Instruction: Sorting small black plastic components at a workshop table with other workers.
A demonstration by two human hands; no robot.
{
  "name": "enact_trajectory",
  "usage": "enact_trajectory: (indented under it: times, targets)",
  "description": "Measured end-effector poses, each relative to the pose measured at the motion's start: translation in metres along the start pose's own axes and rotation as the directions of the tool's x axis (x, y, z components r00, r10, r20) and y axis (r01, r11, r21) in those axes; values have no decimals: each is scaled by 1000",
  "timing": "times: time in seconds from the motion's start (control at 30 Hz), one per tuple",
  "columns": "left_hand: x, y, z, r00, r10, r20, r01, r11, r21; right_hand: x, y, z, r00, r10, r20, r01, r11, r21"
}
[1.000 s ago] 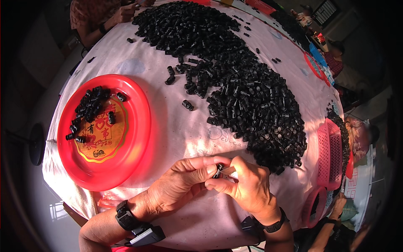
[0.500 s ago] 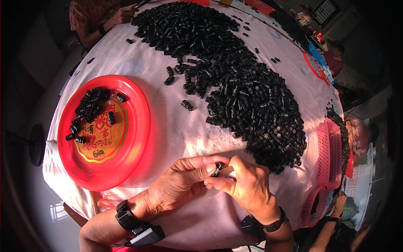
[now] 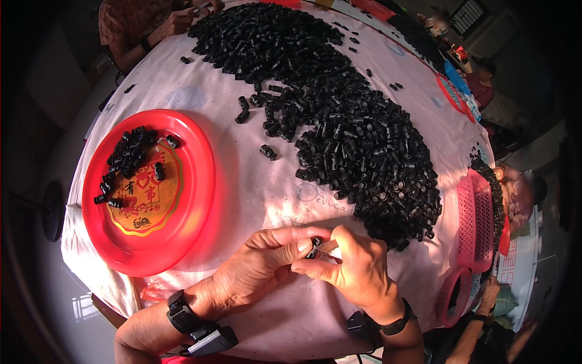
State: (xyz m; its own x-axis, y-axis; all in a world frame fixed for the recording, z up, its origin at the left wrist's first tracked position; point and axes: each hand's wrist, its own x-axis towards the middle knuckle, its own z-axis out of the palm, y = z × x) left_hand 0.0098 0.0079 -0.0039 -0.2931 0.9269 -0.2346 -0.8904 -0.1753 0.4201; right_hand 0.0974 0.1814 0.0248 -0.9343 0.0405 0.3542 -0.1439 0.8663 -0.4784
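Observation:
Near the front edge of the table, my left hand [image 3: 262,262] pinches a small black plastic cylinder [image 3: 313,247] between thumb and fingertips. My right hand [image 3: 366,272] is closed on a thin, pale, flat blade-like piece [image 3: 328,247], whose tip meets the cylinder; the exact kind of tool is partly hidden by the fingers. A large heap of similar black cylinders [image 3: 370,151] spreads over the cloth ahead of my hands. To the left lies a round red plastic tray [image 3: 163,255] with a small group of black cylinders [image 3: 130,151] on it.
A pinkish-white cloth [image 3: 242,200] covers the table. Pink perforated baskets [image 3: 474,221] stand at the right edge. Another person's hands [image 3: 179,23] are at the far left, beside the heap. A co-worker's arm [image 3: 485,300] shows at the lower right. One loose cylinder [image 3: 267,151] lies apart.
Both hands stay almost in place. The right thumb has shifted slightly to the left under the cylinder. At the far left, the other person's hands have moved a little.

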Motion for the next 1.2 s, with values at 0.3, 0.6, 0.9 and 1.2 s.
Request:
enact_trajectory:
  times: [0.3,0.6,0.9,1.2]
  targets:
    - [2,-3,1,999,20,-44,-21,1000,-18,-2,-2,1,999,26,33,-24,998,-59]
    - [2,0,1,999,-32,-4,31,993,-117,2,-13,-13,976,214,-47,-131,741,659]
    - [2,-2,-2,998,-58,-21,55,992,-115,2,-6,-13,962,221,161,-270,678,683]
    - [3,-2,1,997,-73,4,73,996,-50,1,-8,-13,961,232,148,-270,690,671]
